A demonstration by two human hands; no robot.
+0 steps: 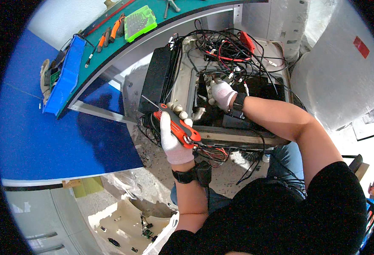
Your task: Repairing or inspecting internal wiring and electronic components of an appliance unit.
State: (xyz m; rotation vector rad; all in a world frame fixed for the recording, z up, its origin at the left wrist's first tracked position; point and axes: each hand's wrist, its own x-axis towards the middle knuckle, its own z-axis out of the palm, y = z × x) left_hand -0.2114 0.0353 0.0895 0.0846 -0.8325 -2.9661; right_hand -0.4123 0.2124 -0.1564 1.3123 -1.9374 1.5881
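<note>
In my gloved left hand (173,140) is a red and black folding hex key set (180,129), with one thin key swung out toward the upper left. The fingers are wrapped round its handle, in front of the near left corner of an open machine housing (187,63). My gloved right hand (222,92) reaches into the dark cavity of that housing. Its fingers are closed near the cavity's far left edge; what they grip is too small to make out. A tangle of black and red cables (225,46) lies over the far side of the housing.
A green-topped bench (110,55) at the upper left carries pliers (117,28), a bright green bit case (140,23) and a blue bin (66,74). A cream plastic shell (119,216) lies on the floor at lower left. Wrapped bulky goods (340,72) stand at right.
</note>
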